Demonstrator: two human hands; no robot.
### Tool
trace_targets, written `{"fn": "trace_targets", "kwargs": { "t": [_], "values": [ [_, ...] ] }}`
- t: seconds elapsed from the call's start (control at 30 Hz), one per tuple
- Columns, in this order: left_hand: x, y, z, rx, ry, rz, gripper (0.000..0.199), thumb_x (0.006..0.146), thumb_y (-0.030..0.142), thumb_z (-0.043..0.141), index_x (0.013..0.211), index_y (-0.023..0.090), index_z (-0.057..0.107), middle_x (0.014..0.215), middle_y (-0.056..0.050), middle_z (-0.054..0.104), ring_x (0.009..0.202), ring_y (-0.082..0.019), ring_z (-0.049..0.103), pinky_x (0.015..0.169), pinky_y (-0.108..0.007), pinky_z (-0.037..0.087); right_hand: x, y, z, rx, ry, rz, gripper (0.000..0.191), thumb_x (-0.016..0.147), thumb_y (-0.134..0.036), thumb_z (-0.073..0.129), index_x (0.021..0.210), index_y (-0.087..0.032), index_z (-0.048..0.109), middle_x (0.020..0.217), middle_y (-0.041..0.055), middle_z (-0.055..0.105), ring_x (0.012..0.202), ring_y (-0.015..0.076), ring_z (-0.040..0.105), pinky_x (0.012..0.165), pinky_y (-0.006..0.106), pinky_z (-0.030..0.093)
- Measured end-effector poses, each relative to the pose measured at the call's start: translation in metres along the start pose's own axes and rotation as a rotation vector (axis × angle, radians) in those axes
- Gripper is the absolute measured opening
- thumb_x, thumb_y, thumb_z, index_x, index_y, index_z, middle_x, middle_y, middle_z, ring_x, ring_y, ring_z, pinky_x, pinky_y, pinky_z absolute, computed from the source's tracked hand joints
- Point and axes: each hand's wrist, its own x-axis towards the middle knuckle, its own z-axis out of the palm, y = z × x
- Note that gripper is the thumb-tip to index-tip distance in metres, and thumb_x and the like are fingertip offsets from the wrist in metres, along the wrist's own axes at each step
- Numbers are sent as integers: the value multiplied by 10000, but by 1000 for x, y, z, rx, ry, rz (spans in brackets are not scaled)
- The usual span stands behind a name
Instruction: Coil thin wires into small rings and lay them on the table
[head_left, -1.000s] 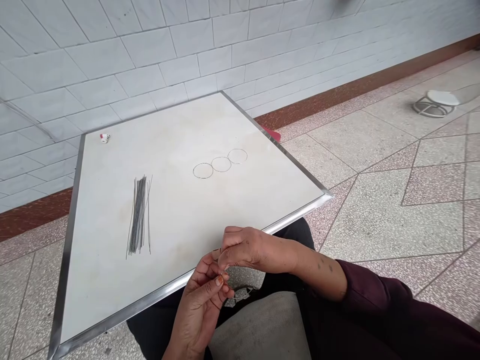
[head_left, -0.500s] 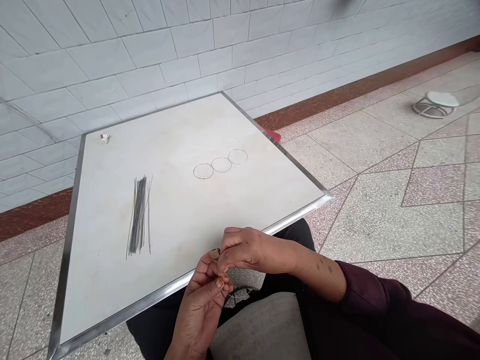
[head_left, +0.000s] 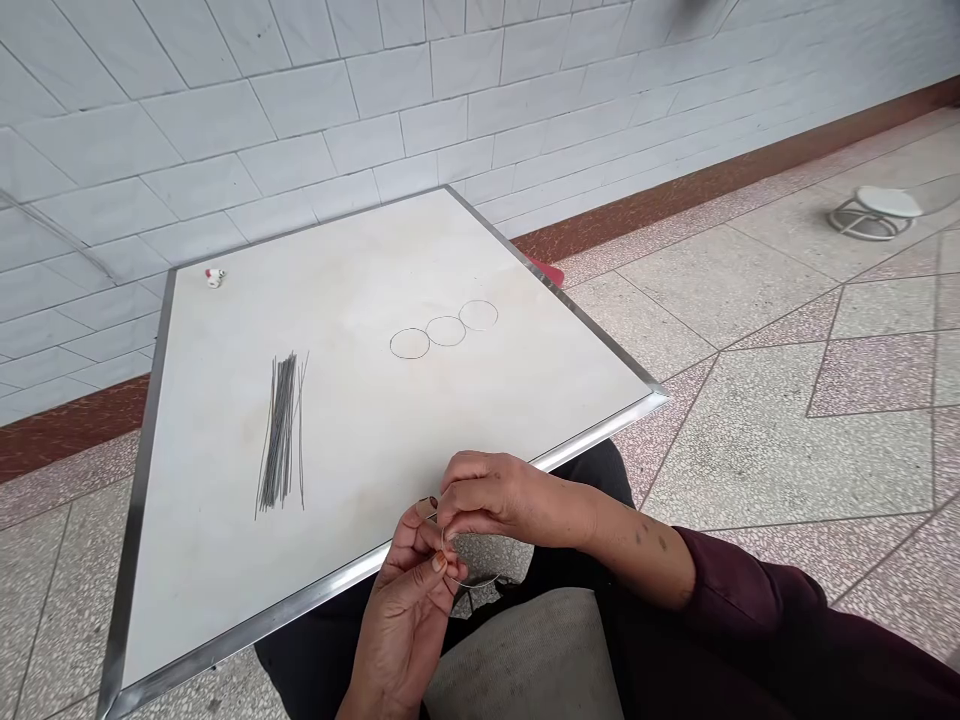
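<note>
My left hand [head_left: 405, 610] and my right hand [head_left: 491, 500] meet just above the near edge of a white board [head_left: 450, 430]. Between their fingertips they pinch a thin wire ring [head_left: 471, 578], whose joined ends are hidden by my fingers. Farther up the board lie several wire rings [head_left: 446, 331] in a touching row. Left of my hands lies a bundle of straight thin wires [head_left: 281, 435]. A small white and red object [head_left: 215, 277] stands near the board's far left corner.
The board has an aluminium edge strip [head_left: 352, 575] and rests across my lap, above a grey cushion [head_left: 529, 660]. White wall tiles [head_left: 225, 120] rise behind it. A speckled tile floor [head_left: 780, 440] surrounds it, with a small round stool [head_left: 876, 212] at the far right.
The wire in my fingers now shows as a fuller loop below my hands. My right hand has shifted slightly, and the view has moved a little.
</note>
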Motion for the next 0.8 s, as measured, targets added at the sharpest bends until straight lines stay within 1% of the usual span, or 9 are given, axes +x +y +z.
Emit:
{"fn": "trace_targets", "kwargs": {
  "t": [0.1,0.27,0.37,0.5,0.57,0.67,0.8],
  "values": [
    [-1,0,-1,-1,-31,4,281,735,123,759,1000,199,701,775,2,552,697,-106,500,706,-234,477,0,1,1,-3,1,16,115,948,-242,593,951,-151,663,893,46,588,824,108,581,726,193,498],
    [-2,-1,-2,-9,-40,-4,299,733,124,761,1015,198,693,780,11,558,697,-96,494,701,-224,469,0,3,0,0,7,-5,128,943,-273,602,942,-153,649,848,41,610,792,114,572,696,198,490],
    [-2,-2,-3,-17,-41,0,313,733,117,759,1026,204,690,769,14,553,700,-98,494,696,-226,470,1,3,-2,-1,16,-42,151,945,-280,599,918,-144,658,819,40,610,771,115,559,682,200,483],
    [-2,-3,-4,-57,-16,8,377,707,99,770,1052,226,687,785,12,560,715,-107,505,689,-228,480,4,2,-4,-18,48,-112,180,961,-276,574,885,-148,676,790,36,613,754,117,540,725,233,484],
    [-2,-3,-5,-69,-12,7,387,702,92,769,1053,231,687,793,8,566,728,-111,515,690,-230,487,4,3,-5,-36,49,-139,166,961,-260,577,889,-147,674,796,35,622,749,117,526,735,241,479],
    [-1,-4,-6,-67,-17,2,356,710,91,763,1032,226,693,795,6,573,730,-106,519,696,-225,494,5,5,-8,-75,-11,-178,116,961,-210,577,918,-149,665,827,35,636,761,118,503,731,240,462],
    [-2,-5,-6,-57,-12,-7,327,729,79,745,1024,215,698,793,7,577,728,-99,525,699,-220,500,8,6,-12,-124,-126,-205,137,980,-161,526,939,-159,656,836,33,641,766,123,476,718,235,442]
  ]
}}
